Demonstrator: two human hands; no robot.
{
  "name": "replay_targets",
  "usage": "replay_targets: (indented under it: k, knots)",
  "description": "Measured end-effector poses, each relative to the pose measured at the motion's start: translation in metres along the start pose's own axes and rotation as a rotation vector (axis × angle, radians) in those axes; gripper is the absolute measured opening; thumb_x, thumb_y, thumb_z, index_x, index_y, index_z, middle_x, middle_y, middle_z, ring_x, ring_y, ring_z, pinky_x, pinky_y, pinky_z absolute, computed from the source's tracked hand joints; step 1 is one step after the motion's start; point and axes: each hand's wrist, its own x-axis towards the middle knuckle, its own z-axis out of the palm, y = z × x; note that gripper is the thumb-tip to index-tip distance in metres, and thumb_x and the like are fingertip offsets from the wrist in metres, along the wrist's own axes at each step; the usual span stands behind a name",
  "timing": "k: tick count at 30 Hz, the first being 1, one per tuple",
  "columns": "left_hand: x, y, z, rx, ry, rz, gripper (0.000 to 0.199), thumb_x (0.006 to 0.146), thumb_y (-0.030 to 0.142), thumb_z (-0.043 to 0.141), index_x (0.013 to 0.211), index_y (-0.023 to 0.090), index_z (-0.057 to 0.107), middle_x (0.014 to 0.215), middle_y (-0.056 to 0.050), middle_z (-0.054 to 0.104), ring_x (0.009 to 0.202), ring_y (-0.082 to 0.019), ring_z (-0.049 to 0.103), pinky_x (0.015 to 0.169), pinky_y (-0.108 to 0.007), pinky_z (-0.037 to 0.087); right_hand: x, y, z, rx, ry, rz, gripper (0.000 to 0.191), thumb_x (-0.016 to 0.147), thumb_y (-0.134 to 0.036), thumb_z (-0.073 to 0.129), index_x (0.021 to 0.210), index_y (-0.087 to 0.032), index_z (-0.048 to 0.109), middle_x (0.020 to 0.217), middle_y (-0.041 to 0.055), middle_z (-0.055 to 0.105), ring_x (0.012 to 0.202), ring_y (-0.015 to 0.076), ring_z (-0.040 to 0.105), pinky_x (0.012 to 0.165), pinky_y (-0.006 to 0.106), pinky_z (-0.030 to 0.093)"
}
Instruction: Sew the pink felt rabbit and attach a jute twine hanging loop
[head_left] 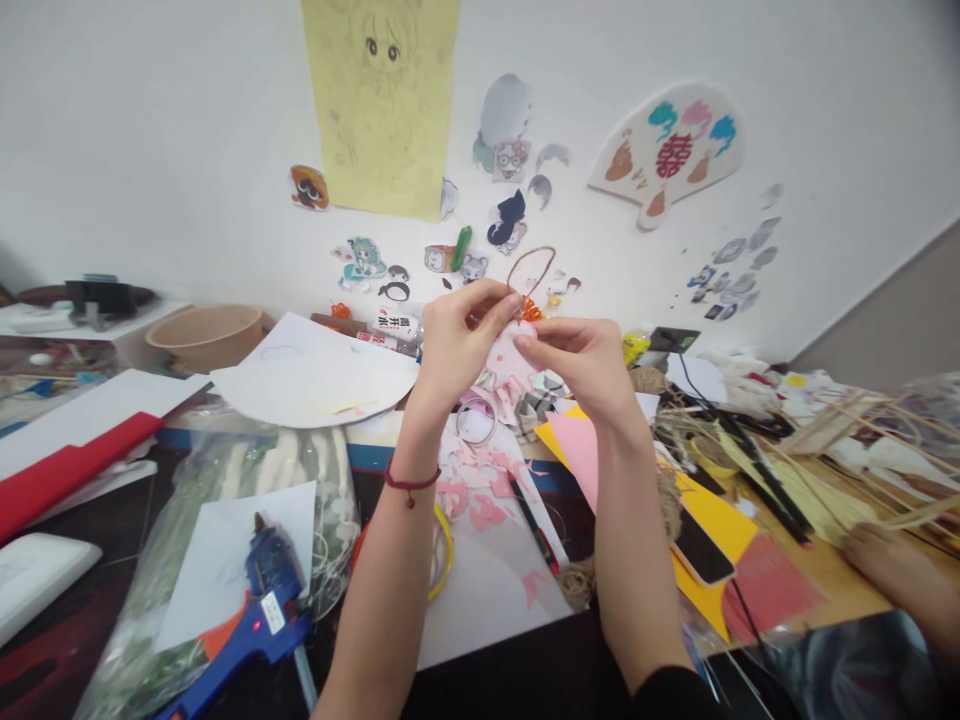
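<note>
A flat, pale pink paper piece (504, 350) with a brown cord loop (553, 257) at its top is held up in front of the wall. My left hand (466, 330) pinches the cord where it meets the upper edge of the piece. On the right side, my right hand (581, 362) grips that piece between thumb and fingers. Below both hands lies a white sheet (465, 620) scattered with pink paper scraps (487, 512). A clear ring of tape (477, 421) rests at the sheet's far end. The back of the pink piece is hidden.
A blue glue gun (274, 580) with a red light lies on white paper at left. Behind it are a white fan-shaped board (315, 375) and a clay-coloured bowl (204, 335). At right are a phone (703, 545), yellow card (739, 525), sticks and another person's hand (881, 555).
</note>
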Motion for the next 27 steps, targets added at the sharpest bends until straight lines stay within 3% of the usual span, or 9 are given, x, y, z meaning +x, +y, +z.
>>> replay_targets:
  k: [5,11,14,18,21,27]
  knots:
    - [0.0,-0.005,0.003,0.025,-0.02,-0.013,0.024,0.095,0.038,0.064,0.083,0.02,0.073,0.079,-0.001,0.072,0.071,-0.014,0.06,0.068,-0.026,0.045,0.002,0.002,0.001,0.025,0.0,0.003,0.023,0.066,-0.038,0.091,0.078,-0.021,0.081,0.07,0.0005,0.073,0.058,0.0091,0.057,0.056,0.024,0.047]
    - [0.0,-0.019,0.001,0.147,-0.044,-0.125,0.045,0.101,0.052,0.05,0.085,0.019,0.076,0.068,-0.002,0.067,0.065,-0.015,0.058,0.061,-0.027,0.039,0.009,0.014,0.002,0.073,0.125,-0.012,0.024,0.067,-0.038,0.09,0.079,-0.02,0.081,0.075,0.0022,0.076,0.064,0.0118,0.064,0.061,0.025,0.051]
    - [0.001,-0.02,-0.001,0.144,-0.075,-0.148,0.04,0.098,0.05,0.055,0.082,0.019,0.073,0.063,0.0,0.063,0.061,-0.014,0.057,0.06,-0.026,0.04,0.013,0.02,0.001,0.099,0.205,-0.054,0.024,0.068,-0.038,0.089,0.082,-0.02,0.081,0.08,0.0023,0.078,0.069,0.0128,0.067,0.068,0.027,0.055]
    - [0.001,-0.015,0.0,0.108,-0.082,-0.122,0.023,0.095,0.037,0.062,0.086,0.018,0.073,0.084,-0.002,0.074,0.073,-0.014,0.063,0.07,-0.025,0.047,0.016,0.024,0.001,0.107,0.268,-0.11,0.026,0.067,-0.041,0.089,0.081,-0.02,0.08,0.079,0.0021,0.078,0.07,0.0151,0.069,0.07,0.03,0.057]
    - [0.0,-0.011,0.004,0.093,-0.052,-0.08,0.015,0.093,0.031,0.066,0.091,0.019,0.074,0.093,-0.002,0.076,0.078,-0.013,0.064,0.073,-0.024,0.048,0.015,0.023,0.004,0.097,0.269,-0.142,0.026,0.067,-0.041,0.089,0.08,-0.021,0.08,0.079,0.0021,0.078,0.07,0.0162,0.07,0.068,0.03,0.058]
    - [-0.001,-0.008,0.008,0.064,0.032,-0.067,0.009,0.09,0.027,0.068,0.086,0.019,0.071,0.086,-0.001,0.074,0.077,-0.013,0.063,0.071,-0.024,0.047,0.012,0.02,0.006,0.099,0.238,-0.172,0.022,0.071,-0.039,0.087,0.083,-0.022,0.08,0.08,0.001,0.077,0.07,0.0152,0.07,0.066,0.029,0.059]
